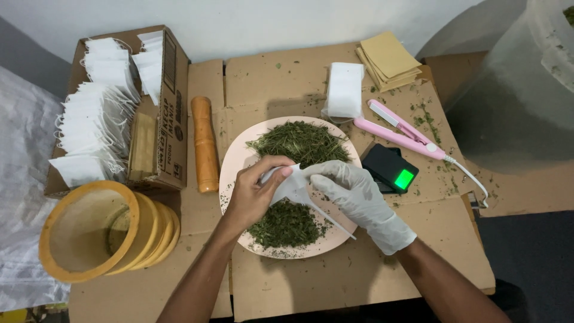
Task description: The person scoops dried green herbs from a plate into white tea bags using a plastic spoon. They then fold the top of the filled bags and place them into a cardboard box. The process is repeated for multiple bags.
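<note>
Cardboard covered the table. Both hands, left bare and right gloved, pinched a white bag above the plate of herbs; keeping its mouth wide would seem wise.

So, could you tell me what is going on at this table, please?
A person holds a small white paper bag between both hands over a pale plate heaped with dried green herbs. The left hand is bare, and the right hand wears a white glove. A pink sealer, a small black scale, a stack of bags and a cardboard box lie around the plate.
</note>
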